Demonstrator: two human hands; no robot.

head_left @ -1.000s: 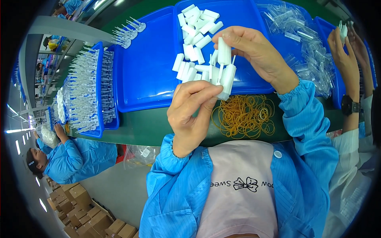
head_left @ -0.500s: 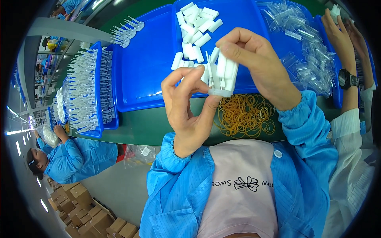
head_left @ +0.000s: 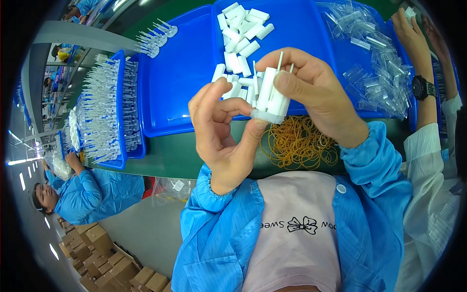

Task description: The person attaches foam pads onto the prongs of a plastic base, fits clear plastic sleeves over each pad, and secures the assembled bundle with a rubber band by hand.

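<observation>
Gripping a bundle of small white plastic tubes [head_left: 270, 100] in our right hand [head_left: 316, 92], we steady it with our left hand's [head_left: 221, 129] thumb, above yellow rubber bands [head_left: 297, 143] on the green surface [head_left: 165, 155]; unbanded, more loose tubes [head_left: 241, 29] wait.

right hand [head_left: 311, 92] gripped a bundle of white plastic pieces [head_left: 270, 97] above the blue tray [head_left: 185, 78], left hand [head_left: 219, 126] touching its base, rubber bands [head_left: 296, 143] below.
</observation>
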